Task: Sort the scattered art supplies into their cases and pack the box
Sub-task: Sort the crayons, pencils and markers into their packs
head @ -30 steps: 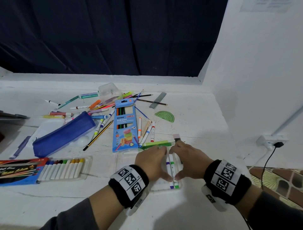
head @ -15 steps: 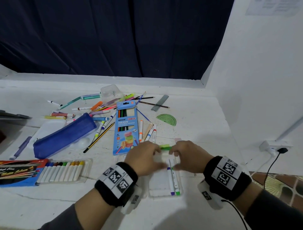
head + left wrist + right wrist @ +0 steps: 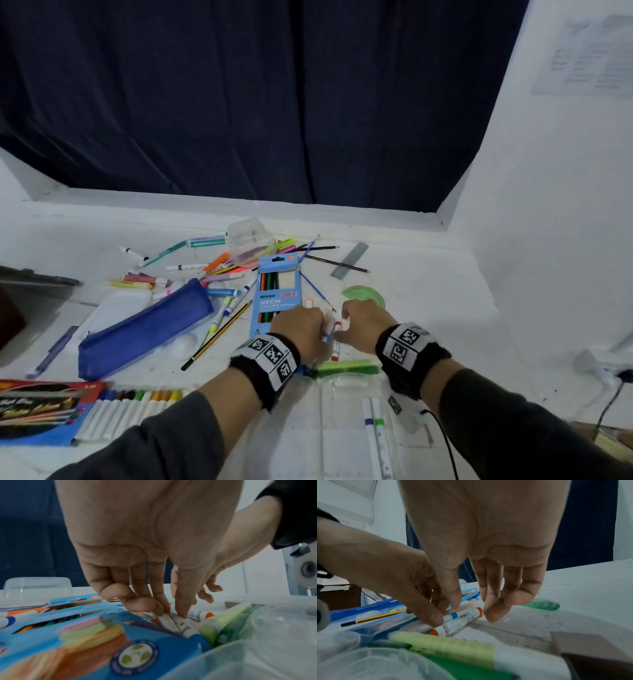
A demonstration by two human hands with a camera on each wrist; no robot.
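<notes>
A few loose white markers (image 3: 329, 337) lie just right of the blue Ninso neon pencil box (image 3: 274, 298). My left hand (image 3: 301, 325) pinches them between thumb and fingers, seen close in the left wrist view (image 3: 173, 614) on the markers (image 3: 171, 622). My right hand (image 3: 363, 318) hovers at their far ends with fingers pointing down, loosely curved, holding nothing (image 3: 472, 609); an orange-capped marker (image 3: 462, 619) lies under it. Nearer to me is a clear plastic marker case (image 3: 342, 445) holding two markers (image 3: 375, 431) with purple and green caps.
Green highlighters (image 3: 346, 366) lie between the hands and the case. A blue pouch (image 3: 144, 329), a pencil (image 3: 219, 335) and a marker set (image 3: 130, 407) sit left. Scattered pens, a small clear box (image 3: 248, 236), a ruler (image 3: 349, 263) and a green protractor (image 3: 363, 294) lie farther back. A wall stands right.
Both hands have left the clear case and moved forward to the loose markers beside the pencil box. The left hand has closed on them.
</notes>
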